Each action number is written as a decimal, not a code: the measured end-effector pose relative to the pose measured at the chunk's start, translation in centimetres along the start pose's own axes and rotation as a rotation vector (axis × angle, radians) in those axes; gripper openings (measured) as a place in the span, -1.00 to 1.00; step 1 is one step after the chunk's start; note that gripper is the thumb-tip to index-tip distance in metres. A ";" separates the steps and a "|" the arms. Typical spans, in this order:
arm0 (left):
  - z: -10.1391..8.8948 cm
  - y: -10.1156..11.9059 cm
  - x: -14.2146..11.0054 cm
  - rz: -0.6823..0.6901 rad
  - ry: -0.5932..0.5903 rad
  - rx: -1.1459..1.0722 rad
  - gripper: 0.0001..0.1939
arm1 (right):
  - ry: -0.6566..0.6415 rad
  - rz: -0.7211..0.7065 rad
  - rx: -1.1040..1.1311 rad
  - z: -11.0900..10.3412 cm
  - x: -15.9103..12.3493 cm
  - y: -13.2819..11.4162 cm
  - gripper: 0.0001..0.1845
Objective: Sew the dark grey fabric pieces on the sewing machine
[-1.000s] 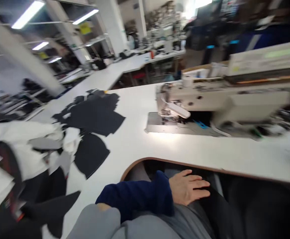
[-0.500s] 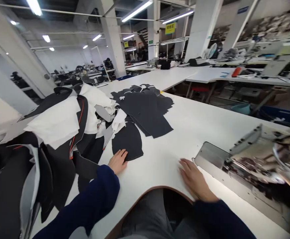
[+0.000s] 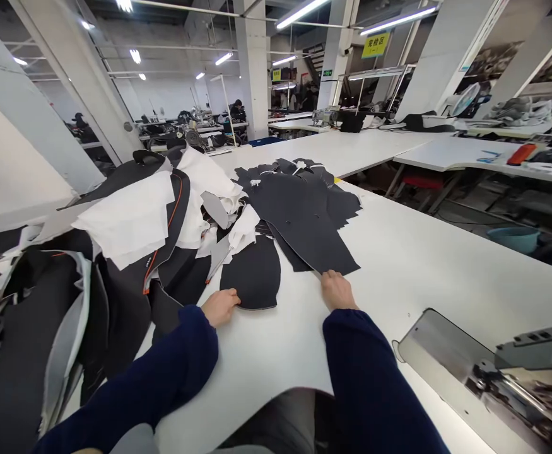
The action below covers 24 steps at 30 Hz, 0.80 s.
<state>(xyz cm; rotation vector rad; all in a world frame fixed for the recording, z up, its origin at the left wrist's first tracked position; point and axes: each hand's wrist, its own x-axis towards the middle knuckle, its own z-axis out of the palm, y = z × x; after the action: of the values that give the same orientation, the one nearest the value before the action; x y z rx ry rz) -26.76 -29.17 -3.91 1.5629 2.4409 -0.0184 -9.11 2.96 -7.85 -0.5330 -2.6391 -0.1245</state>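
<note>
My left hand (image 3: 221, 307) is closed on the near left corner of a small dark fabric piece (image 3: 252, 274), which lies flat on the white table. With its fingers curled, my right hand (image 3: 337, 290) pinches the near edge of a larger dark fabric panel (image 3: 306, 217). That panel rests on top of a stack of dark cut pieces (image 3: 344, 205), some tied with white strips. White cloth scraps (image 3: 243, 230) touch the far end of the small piece.
Dark garment parts with orange trim (image 3: 115, 302) and white cloth (image 3: 127, 217) are heaped on the left. A sewing machine (image 3: 507, 378) stands at the lower right of the white table (image 3: 399, 252). Further tables, a blue basin (image 3: 513, 238) and pillars lie beyond.
My right hand has moved from the bare table beside the machine forward and left to the large panel's edge. My left hand now grips the small piece's corner. The view has turned right.
</note>
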 end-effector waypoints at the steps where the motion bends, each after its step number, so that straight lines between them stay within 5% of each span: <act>1: -0.1 0.0 0.0 -0.005 0.012 0.010 -0.70 | 0.000 0.008 -0.010 -1.0 -1.2 0.7 -0.67; 4: -0.6 -0.4 -0.1 0.032 -0.046 0.000 -0.93 | 0.006 0.015 -0.036 -4.6 -7.8 2.8 -0.68; 6: -1.9 -1.1 0.2 0.113 -0.180 -0.024 -0.85 | 0.066 -0.013 -0.075 -7.2 -13.9 3.4 -0.72; 8: -4.7 -1.5 1.0 0.202 -0.243 -0.005 -0.88 | 0.104 -0.044 -0.118 -9.7 -20.0 3.1 -0.74; 10: -8.6 -0.9 2.6 0.272 -0.159 0.084 -0.93 | 0.102 -0.036 -0.135 -11.8 -25.0 1.7 -0.73; 12: -12.9 1.8 5.0 0.358 0.027 0.223 -0.80 | 0.077 0.025 -0.123 -13.4 -28.2 -0.4 -0.73; 15: -16.6 10.2 8.4 0.631 0.295 0.366 -0.78 | 0.044 0.195 -0.088 -14.2 -29.9 -3.8 -0.72; 18: -14.5 21.7 9.6 1.089 0.349 0.310 -0.80 | 0.053 0.374 -0.065 -13.8 -29.7 -6.0 -0.65; 21: -7.7 31.4 8.8 1.455 0.207 0.232 -0.80 | 0.126 0.491 -0.049 -13.6 -29.7 -7.1 -0.64; 24: -0.8 36.6 8.4 1.431 0.085 0.176 -0.65 | 0.220 0.541 -0.030 -14.0 -30.0 -7.5 -0.69</act>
<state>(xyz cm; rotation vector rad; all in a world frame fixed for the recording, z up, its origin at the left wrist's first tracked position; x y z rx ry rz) 2.56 -5.90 -0.57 2.9757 0.8723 0.0872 18.48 -16.86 -8.54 -1.1472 -2.1983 -0.0506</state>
